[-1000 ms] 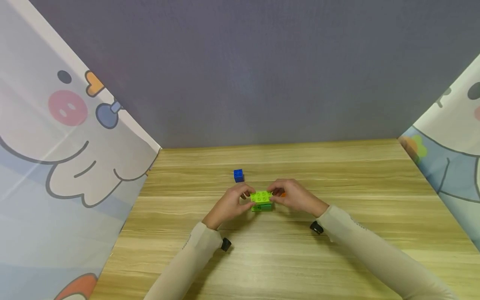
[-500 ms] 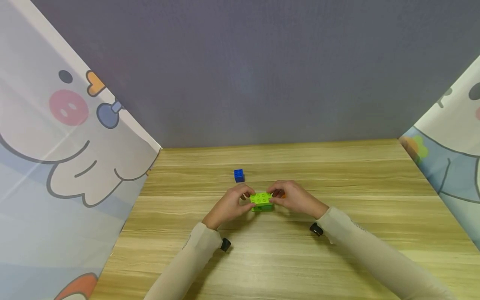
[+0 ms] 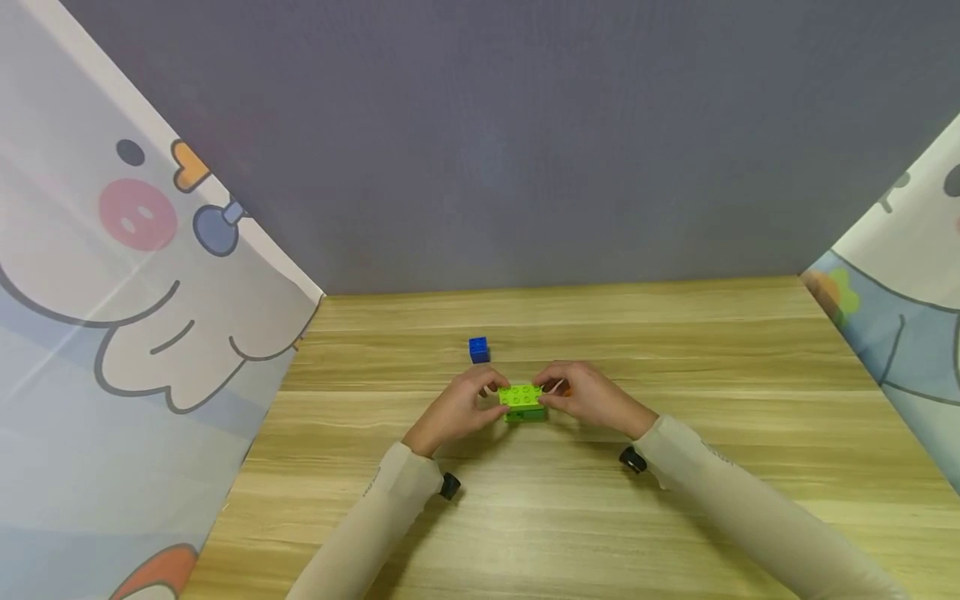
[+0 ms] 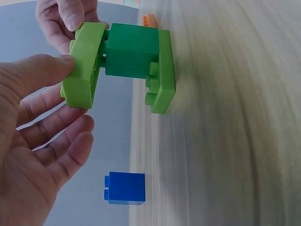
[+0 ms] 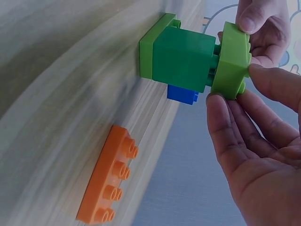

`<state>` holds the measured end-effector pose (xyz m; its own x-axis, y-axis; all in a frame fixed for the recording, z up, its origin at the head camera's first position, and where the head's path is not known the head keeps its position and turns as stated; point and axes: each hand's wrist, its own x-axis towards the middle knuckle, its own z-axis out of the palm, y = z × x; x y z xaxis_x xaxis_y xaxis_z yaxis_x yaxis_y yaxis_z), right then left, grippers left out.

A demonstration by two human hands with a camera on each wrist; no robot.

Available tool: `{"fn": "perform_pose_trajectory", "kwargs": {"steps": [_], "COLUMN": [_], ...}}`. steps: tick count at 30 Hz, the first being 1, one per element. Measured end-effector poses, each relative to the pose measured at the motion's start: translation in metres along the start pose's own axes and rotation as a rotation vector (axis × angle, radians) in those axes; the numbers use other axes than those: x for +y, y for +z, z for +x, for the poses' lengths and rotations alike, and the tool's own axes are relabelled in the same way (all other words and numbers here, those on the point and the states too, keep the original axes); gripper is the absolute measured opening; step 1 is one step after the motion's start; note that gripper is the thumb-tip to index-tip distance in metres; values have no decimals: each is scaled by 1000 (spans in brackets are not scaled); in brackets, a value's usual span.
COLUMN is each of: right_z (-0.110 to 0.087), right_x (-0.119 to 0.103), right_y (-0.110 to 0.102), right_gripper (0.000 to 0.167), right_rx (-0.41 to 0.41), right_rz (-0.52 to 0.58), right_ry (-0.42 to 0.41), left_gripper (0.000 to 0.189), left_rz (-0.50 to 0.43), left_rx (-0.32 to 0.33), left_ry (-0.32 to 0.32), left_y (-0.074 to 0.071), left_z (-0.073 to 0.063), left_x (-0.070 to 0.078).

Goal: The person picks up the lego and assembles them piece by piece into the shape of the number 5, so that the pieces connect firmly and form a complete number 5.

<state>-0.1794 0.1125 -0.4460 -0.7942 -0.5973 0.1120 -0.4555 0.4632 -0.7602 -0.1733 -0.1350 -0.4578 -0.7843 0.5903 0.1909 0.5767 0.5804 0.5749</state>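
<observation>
Both hands are on the upper lime brick now, and look at the change over the last second: against the earliest head view it sits a touch lower in the picture, showing more of its near side, while less of the dark green block peeks out beneath. From half a second ago to now, though, there's hardly any shift at all. The left hand pinches the left end between thumb and fingers, the thumb at the near edge; the right hand pinches the right end the same way. And here's the telling part, over in the wrist views: studs show in a gap between the upper brick and the dark green block, so my read is that the pieces are lined up closely but not yet pressed home. The upper brick juts out past the block toward the left hand. Underneath, the lower lime brick carries the block, its bare studs on that same left side, and it appears to rest on the counter. Off beyond the left hand stands the blue block, while the orange brick lies near the right hand, studs up, touched by neither.
</observation>
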Motion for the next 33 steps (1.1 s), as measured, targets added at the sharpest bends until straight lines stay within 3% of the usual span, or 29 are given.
{"fn": "perform_pose_trajectory", "kwargs": {"steps": [12,25,33], "right_z": [0,0,0], "right_x": [6,8,11], "right_y": [0,-3,-3], "right_gripper": [24,25,26], "right_rx": [-5,-18,-28], "right_rz": [13,13,29], "right_ry": [-2,-15,-26], "left_gripper": [26,25,24], "left_rz": [23,21,-10], "left_rx": [-8,0,18], "left_ry": [-11,21,7], "left_y": [3,6,8], "left_z": [1,3,2], "left_x": [-1,3,6]}}
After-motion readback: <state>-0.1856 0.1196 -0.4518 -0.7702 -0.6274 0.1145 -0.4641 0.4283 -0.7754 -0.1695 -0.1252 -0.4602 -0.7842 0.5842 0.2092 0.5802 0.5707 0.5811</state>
